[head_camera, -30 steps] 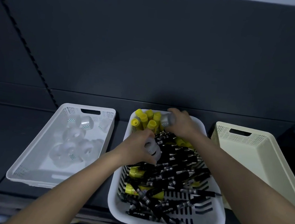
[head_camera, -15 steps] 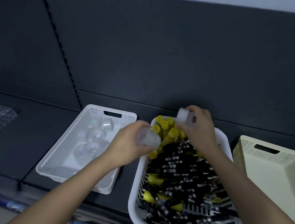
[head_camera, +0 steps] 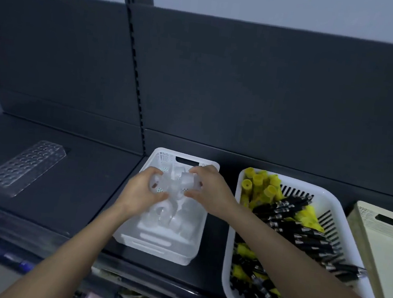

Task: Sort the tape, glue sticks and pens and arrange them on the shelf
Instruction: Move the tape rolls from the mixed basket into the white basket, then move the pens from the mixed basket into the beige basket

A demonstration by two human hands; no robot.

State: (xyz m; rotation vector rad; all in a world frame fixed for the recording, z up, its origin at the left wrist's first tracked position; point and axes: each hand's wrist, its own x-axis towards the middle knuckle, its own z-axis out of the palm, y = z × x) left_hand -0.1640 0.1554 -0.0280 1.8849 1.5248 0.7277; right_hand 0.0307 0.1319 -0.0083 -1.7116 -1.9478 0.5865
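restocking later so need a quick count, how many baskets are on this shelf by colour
white plastic baskets: 2
cream plastic basket: 1
total: 3

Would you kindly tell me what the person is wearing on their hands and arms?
The left hand and right hand are bare: no gloves, and no rings that I can see. Both forearms are uncovered to the frame's edge, with no sleeve, watch or bracelet in view.
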